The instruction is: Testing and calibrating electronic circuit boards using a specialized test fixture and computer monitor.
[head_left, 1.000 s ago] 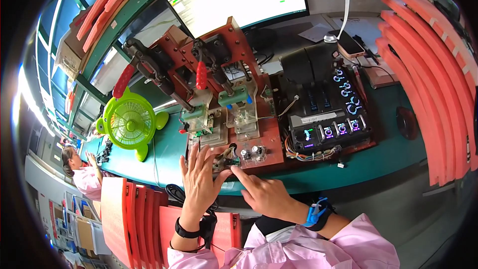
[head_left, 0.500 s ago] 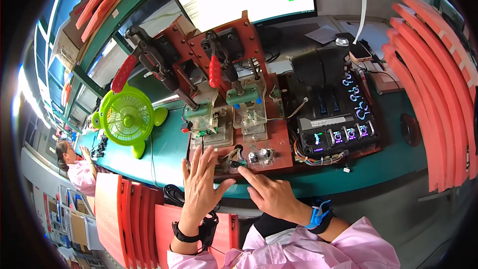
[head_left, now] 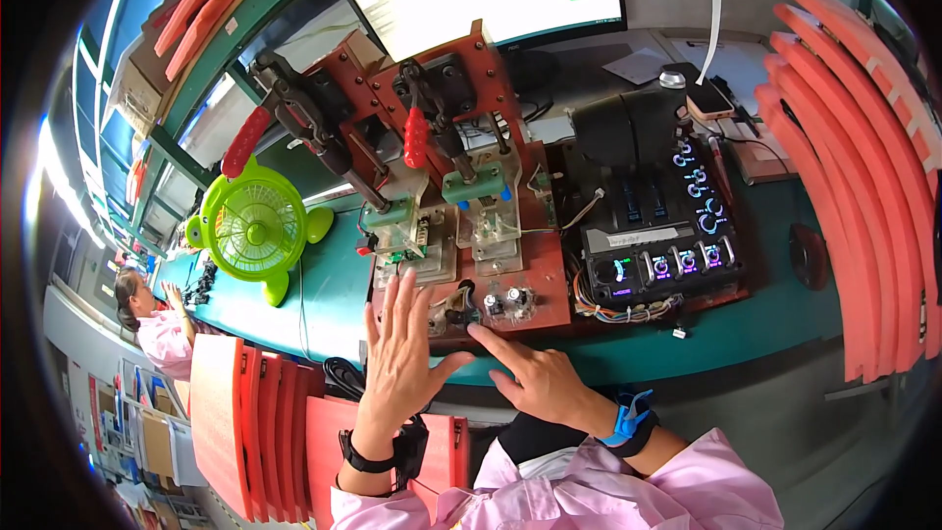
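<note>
My left hand (head_left: pixel 400 358) is held open with its fingers stretched out, above the front left of a red test fixture (head_left: pixel 545 312). It grips nothing, and its fingertips are near a clear plastic block with a small green circuit board (head_left: pixel 410 253). My right hand (head_left: pixel 549 388) has its index finger extended and thumb apart, the other fingers curled. That index fingertip is at a small dark part with wires (head_left: pixel 461 312) on the fixture's front edge; whether it touches I cannot tell. Beside it sit two silver knobs (head_left: pixel 505 304) on a clear mount.
Two toggle clamps with red handles (head_left: pixel 416 137) rise over the fixture. A black control panel (head_left: pixel 662 255) with lit knobs stands to the right. A green fan (head_left: pixel 253 226), a monitor (head_left: pixel 491 0), a mouse (head_left: pixel 808 255) and red foam sheets (head_left: pixel 849 186) surround it. Another person (head_left: pixel 162 324) sits far left.
My left hand has shifted slightly, its fingers reaching a little farther up over the fixture. My right index finger stays by the small wired part.
</note>
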The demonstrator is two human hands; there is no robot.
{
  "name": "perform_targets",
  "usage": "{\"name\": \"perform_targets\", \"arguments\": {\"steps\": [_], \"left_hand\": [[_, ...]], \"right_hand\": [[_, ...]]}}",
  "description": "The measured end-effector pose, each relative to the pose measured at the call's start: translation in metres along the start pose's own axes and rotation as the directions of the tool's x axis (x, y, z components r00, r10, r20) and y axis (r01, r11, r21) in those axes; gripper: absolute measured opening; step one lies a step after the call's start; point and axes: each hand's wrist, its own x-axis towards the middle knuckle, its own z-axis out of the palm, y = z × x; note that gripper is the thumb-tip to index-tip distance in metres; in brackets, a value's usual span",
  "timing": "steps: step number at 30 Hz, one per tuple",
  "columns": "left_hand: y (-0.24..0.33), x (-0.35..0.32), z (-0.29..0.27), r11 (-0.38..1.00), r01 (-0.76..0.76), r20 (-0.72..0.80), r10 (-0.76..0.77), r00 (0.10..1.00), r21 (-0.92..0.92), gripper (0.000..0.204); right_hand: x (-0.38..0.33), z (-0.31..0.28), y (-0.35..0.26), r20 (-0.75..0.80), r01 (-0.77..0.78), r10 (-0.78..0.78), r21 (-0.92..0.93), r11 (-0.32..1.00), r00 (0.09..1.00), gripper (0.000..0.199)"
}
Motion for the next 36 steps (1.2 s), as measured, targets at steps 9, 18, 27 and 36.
{"name": "perform_targets", "arguments": {"steps": [9, 18, 27, 36], "left_hand": [[0.033, 0.013, -0.004, 0.963, -0.267, 0.023, 0.266, 0.964, 0.048, 0.069], [0.032, 0.018, -0.012, 0.933, -0.329, 0.089, 0.319, 0.943, 0.146, 0.072], [0.050, 0.035, -0.010, 0.917, -0.391, 0.142, 0.378, 0.915, 0.074, 0.076], [0.052, 0.040, -0.017, 0.894, -0.443, 0.165, 0.428, 0.889, 0.070, 0.072]], "right_hand": [[-0.033, -0.016, 0.027, 0.047, 0.093, -0.092, -0.036, 0.995, 0.995, 0.018], [-0.032, -0.021, 0.040, 0.009, 0.027, -0.031, 0.262, 0.965, 0.999, 0.013], [-0.035, -0.019, 0.037, 0.013, 0.058, -0.062, 0.203, 0.977, 0.998, 0.011], [-0.036, -0.017, 0.036, -0.015, 0.110, -0.110, 0.048, 0.993, 0.994, 0.014]]}}
